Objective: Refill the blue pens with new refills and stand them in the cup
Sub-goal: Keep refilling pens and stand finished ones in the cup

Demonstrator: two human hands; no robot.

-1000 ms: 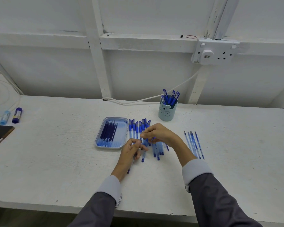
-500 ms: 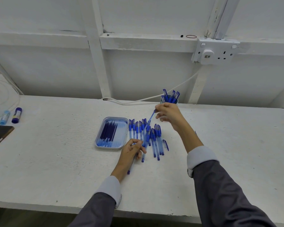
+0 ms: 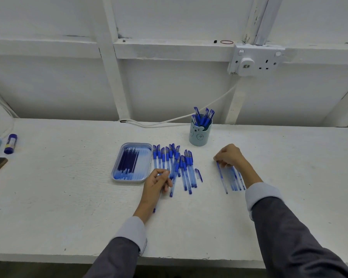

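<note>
A pen [image 3: 154,210] is gripped in the curled left hand [image 3: 156,182] beside the tray [image 3: 117,167]. A refill [image 3: 222,177], right of the pen pile [image 3: 186,169], is seemingly pinched by the right hand [image 3: 228,155], nearer than the cup [image 3: 199,135].

blue pens [image 3: 186,169]: loose pile, lying flat | refills [image 3: 129,163]: in tray [image 3: 114,171] | cup [image 3: 199,135]: holds pens upright

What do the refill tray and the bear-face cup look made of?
Tray: probably thin metal, glossy with a rolled, light-catching rim; plastic is possible. Cup: matte pale-teal plastic or ceramic, with a printed bear face and no glare.
</note>
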